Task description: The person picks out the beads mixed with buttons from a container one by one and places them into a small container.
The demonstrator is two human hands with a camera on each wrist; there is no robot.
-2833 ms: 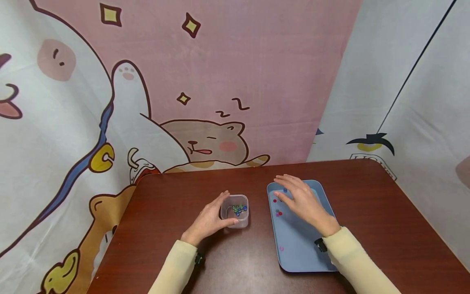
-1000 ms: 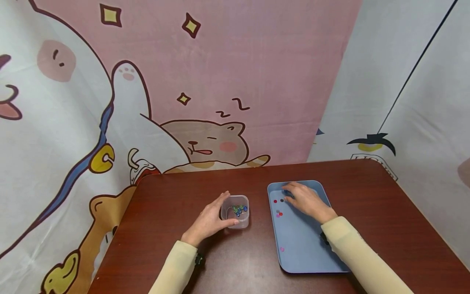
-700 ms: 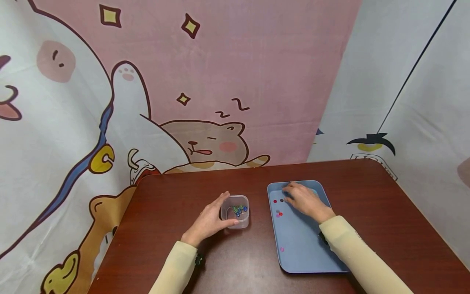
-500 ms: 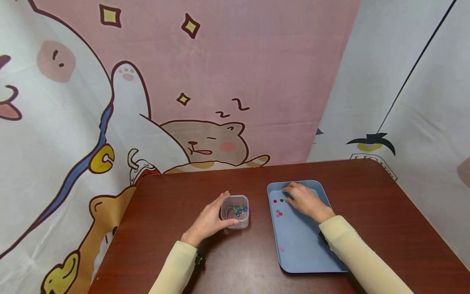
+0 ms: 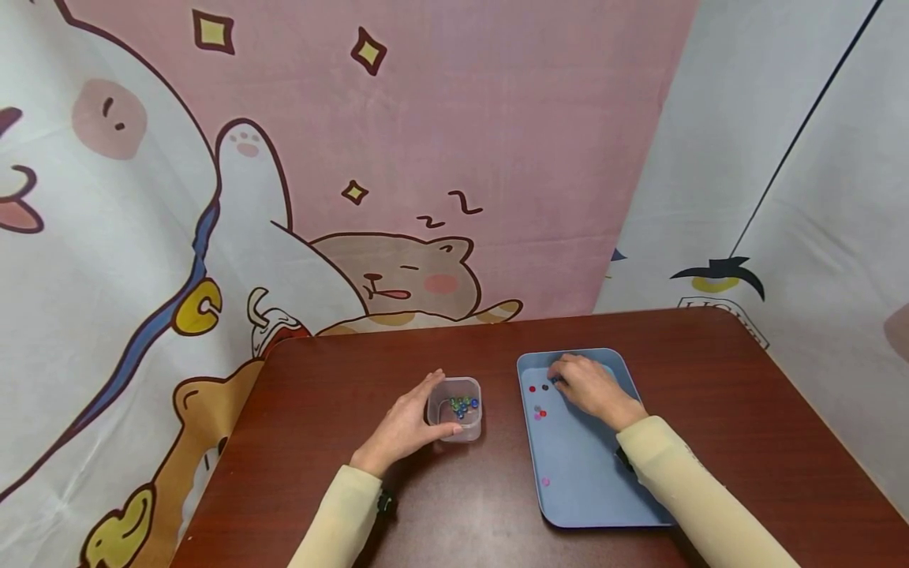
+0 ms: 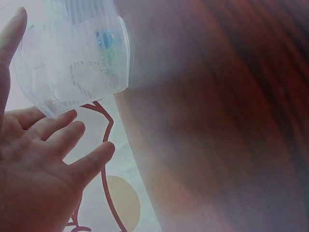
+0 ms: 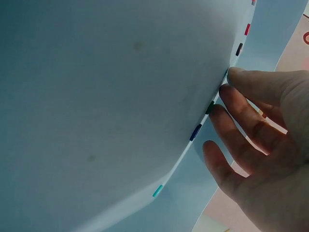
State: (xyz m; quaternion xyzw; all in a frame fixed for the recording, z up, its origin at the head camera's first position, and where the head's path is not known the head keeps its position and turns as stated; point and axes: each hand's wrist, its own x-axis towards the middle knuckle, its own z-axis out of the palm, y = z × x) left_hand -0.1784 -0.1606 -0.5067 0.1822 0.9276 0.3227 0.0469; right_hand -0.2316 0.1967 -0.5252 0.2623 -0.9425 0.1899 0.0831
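My left hand [image 5: 403, 422] holds a small clear plastic container [image 5: 454, 433], thumb at the near side and fingers along the far left. Several blue and green beads [image 5: 462, 405] lie inside it. The same container [image 6: 72, 92] stands between thumb and fingers in the left wrist view. My right hand [image 5: 592, 388] reaches down into a blue tray [image 5: 582, 465], pinching a small bluish bead [image 5: 556, 380] at the tips of thumb and index finger. In the right wrist view, a green bead [image 7: 210, 107] and a dark blue one [image 7: 195, 132] lie close to the other fingertips.
On the tray's left side lie a red bead [image 5: 532, 389], a dark one [image 5: 545, 387], a small red, pink and grey cluster [image 5: 541, 413] and a pink bead [image 5: 545, 482]. A brown table [image 5: 341, 371] bears everything; a printed cloth [image 5: 540, 158] hangs behind.
My right hand has lowered from above the tray to its floor, and the fingertips have drawn together with a bluish bead showing between them. Left hand and container have stayed put.
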